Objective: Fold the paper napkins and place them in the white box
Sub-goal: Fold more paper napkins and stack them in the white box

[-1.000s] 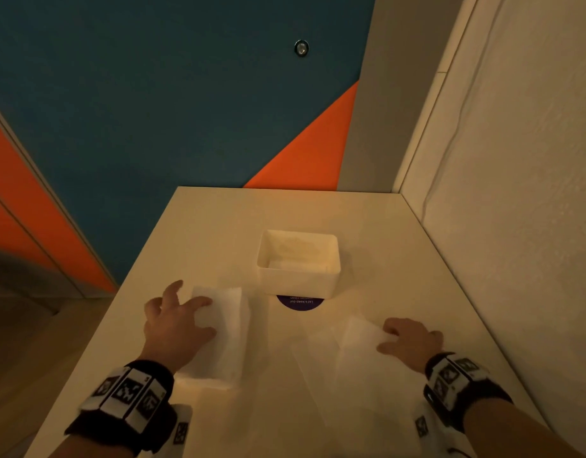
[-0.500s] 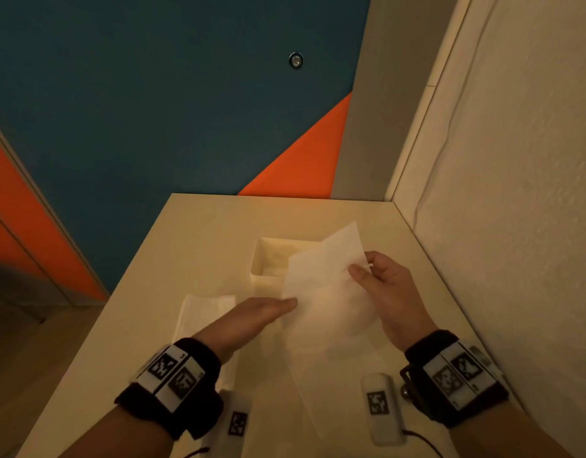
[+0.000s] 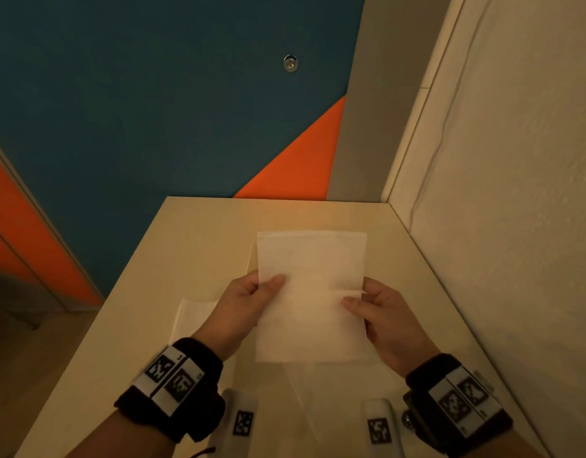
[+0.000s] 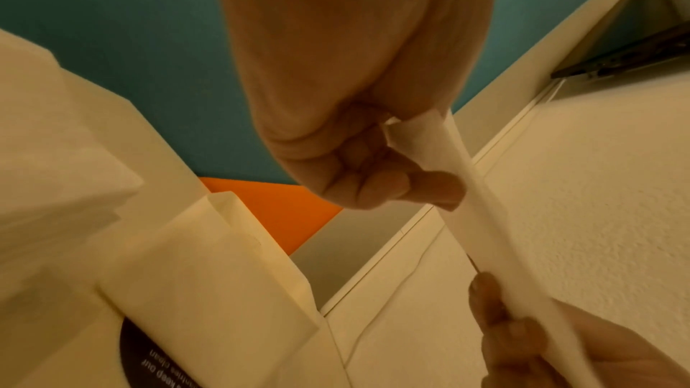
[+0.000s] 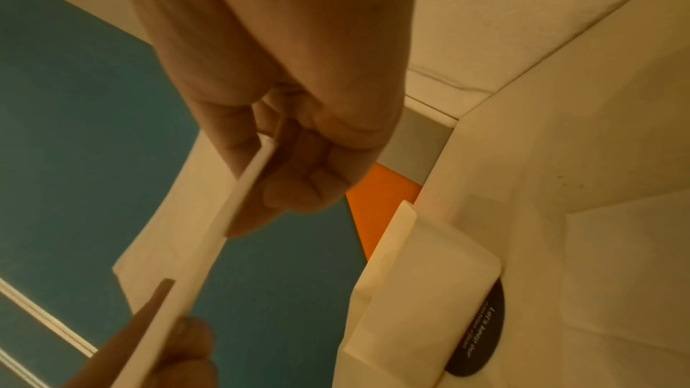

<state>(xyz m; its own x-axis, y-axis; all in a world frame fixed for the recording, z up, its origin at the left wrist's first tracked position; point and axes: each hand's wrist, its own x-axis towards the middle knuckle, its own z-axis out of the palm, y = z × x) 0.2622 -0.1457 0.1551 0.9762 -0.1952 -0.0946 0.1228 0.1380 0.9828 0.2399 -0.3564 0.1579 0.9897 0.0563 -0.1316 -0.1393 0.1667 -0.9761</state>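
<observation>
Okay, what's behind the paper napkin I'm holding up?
The white paper napkin, pinched by both hands, hides most of the white box; the head view shows only its left edge. Its contents are covered.

white box [image 3: 252, 259]: mostly hidden behind held napkin [image 3: 311, 292] | sticker text [image 5: 481, 332]: partly illegible

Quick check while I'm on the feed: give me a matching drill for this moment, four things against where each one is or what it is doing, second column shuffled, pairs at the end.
Things
1. left hand
2. right hand
3. white box
4. napkin stack

States
A. lies on the table, left of the raised sheet
B. pinches the raised napkin's right edge
C. stands on the table over a dark round sticker
D. pinches the raised napkin's left edge

Pairs: 1-D, 2-B, 3-C, 4-A
</observation>
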